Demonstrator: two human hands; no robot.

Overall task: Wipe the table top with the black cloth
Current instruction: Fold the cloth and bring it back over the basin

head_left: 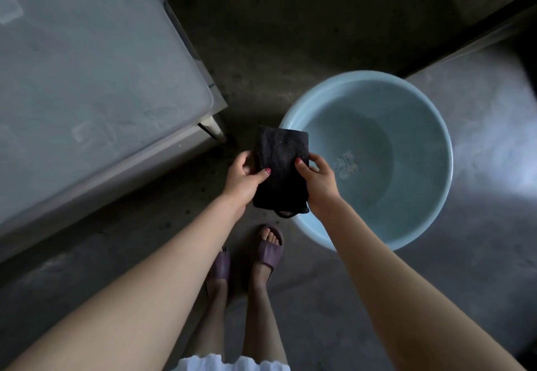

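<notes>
The black cloth [280, 164] is folded into a rectangle and held flat between both hands, above the floor at the left rim of the basin. My left hand [242, 180] grips its left edge, thumb on top. My right hand [318, 179] grips its right edge, thumb on top. A small loop hangs from the cloth's near end. The grey table top [87, 74] fills the left of the view, its rounded corner just up and left of the cloth. It shows faint smears.
A pale blue plastic basin [430, 126] with some water stands on the concrete floor [479, 254] to the right. My feet in purple sandals [268, 250] stand below the cloth. A dark wall edge runs at the upper right.
</notes>
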